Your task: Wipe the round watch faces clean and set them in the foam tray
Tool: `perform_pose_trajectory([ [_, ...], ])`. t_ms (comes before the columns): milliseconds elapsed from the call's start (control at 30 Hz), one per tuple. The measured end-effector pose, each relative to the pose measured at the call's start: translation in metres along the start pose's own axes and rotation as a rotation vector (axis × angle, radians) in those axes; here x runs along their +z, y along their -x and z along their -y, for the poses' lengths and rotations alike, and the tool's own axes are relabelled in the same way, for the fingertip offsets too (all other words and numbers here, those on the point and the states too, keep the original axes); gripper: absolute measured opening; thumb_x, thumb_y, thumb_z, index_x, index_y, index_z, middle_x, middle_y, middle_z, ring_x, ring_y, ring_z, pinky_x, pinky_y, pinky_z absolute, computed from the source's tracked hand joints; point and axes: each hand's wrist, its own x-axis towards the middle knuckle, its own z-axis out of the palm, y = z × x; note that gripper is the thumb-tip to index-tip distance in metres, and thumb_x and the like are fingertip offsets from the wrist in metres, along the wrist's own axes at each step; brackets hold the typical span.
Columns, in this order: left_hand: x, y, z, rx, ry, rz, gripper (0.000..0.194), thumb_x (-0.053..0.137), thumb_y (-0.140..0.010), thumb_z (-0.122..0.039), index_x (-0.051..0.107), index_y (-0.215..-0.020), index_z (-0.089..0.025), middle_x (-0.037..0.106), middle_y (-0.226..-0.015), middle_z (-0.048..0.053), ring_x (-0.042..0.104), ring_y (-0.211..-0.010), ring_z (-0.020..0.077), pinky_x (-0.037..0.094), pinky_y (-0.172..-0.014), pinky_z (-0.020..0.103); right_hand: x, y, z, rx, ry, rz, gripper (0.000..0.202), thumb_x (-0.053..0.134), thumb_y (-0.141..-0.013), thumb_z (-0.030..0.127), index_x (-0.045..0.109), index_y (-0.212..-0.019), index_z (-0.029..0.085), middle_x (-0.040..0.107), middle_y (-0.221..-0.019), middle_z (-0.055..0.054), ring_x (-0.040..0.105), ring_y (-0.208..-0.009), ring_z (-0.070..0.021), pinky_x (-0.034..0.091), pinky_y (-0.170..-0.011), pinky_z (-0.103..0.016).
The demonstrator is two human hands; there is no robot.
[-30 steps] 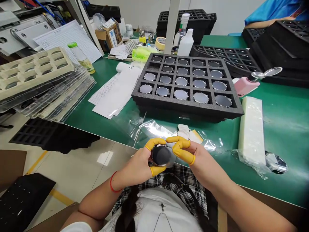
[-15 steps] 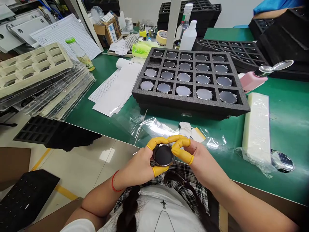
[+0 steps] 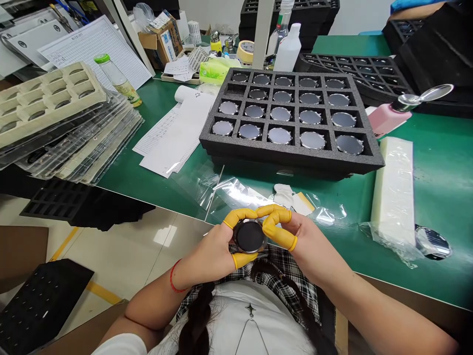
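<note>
Nineteen of the black foam tray's (image 3: 288,152) twenty pockets hold round pieces, while one dark disc (image 3: 250,236) is by the green table's (image 3: 439,172) near edge, pinched by the left hand (image 3: 216,248), the right hand's (image 3: 301,236) fingers seemingly pressed together at its rim.

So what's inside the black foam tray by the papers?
The black foam tray holds shiny round pieces, one per compartment, except one at the left, which looks empty. The pieces hide whatever lies beneath.

Bench (image 3: 439,197) green. Finger covers (image 3: 281,236) yellow. Foam tray (image 3: 369,143) black, grid pattern. Skirt (image 3: 295,271) black-and-white plaid. Bottle (image 3: 389,118) at bench's right side pink.
</note>
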Motion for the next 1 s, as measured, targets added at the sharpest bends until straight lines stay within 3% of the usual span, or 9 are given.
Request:
perform_pose_trajectory([
  [300,0.0005,0.0001,0.0018,0.011,-0.016,-0.015,0.056,0.072,-0.08,-0.021,0.045,-0.127,-0.035,0.061,-0.119,0.0,0.064,-0.1,0.018,0.052,-0.088,0.032,0.001,-0.0003,0.0004,0.001,-0.02,-0.001,0.018,0.069,-0.081,0.033,0.06,-0.071,0.021,0.06,-0.114,-0.003,0.059,-0.092,-0.0181,0.052,-0.08,-0.032],
  [533,0.0001,0.0001,0.0008,0.019,-0.059,-0.01,0.052,0.071,-0.082,-0.029,0.044,-0.126,-0.037,0.061,-0.119,0.0,0.063,-0.097,0.0174,0.052,-0.084,0.031,0.0004,-0.0004,-0.0018,-0.011,-0.003,-0.002,0.017,0.068,-0.082,0.032,0.061,-0.072,0.021,0.061,-0.113,-0.003,0.06,-0.095,-0.0184,0.052,-0.081,-0.032],
  [1000,-0.0006,-0.0004,-0.0014,0.026,-0.078,-0.01,0.053,0.072,-0.081,-0.029,0.045,-0.128,-0.033,0.062,-0.12,0.002,0.064,-0.098,0.0174,0.051,-0.084,0.029,-0.0003,0.0,-0.0029,0.003,0.033,-0.027,0.02,0.069,-0.082,0.035,0.06,-0.072,0.021,0.061,-0.118,-0.005,0.06,-0.102,-0.0213,0.051,-0.087,-0.035],
])
